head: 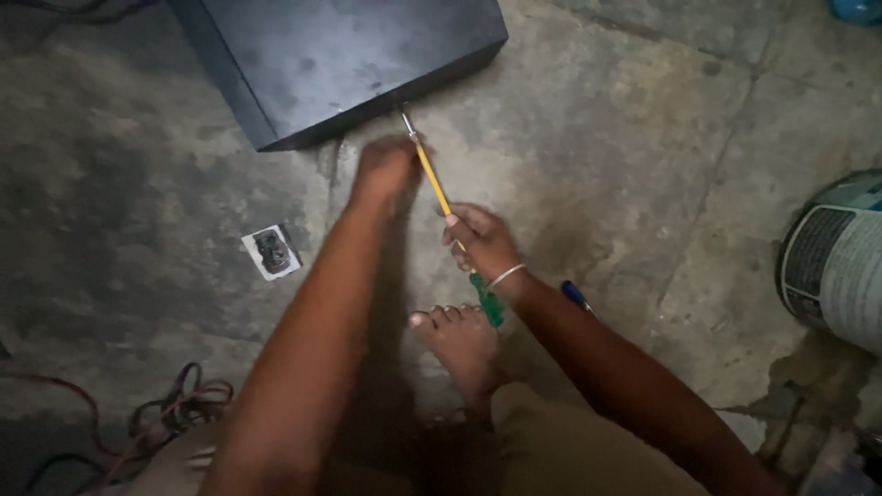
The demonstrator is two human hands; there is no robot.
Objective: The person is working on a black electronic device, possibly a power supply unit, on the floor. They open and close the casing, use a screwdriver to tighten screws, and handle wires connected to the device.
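Yellow-shafted screwdriver (439, 193) (green handle) sits clamped in the right hand (482, 241), left hand (386, 170) steadying its tip against the dark box (340, 55).

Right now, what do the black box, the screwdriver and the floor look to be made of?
The black box looks like painted or coated sheet metal: flat dark faces, crisp edges, a dull sheen. The screwdriver has a bare grey metal tip, a yellow shaft covering, probably plastic, and a green handle that seems translucent plastic. The floor looks like rough concrete or stone slabs, grey, stained and jointed.
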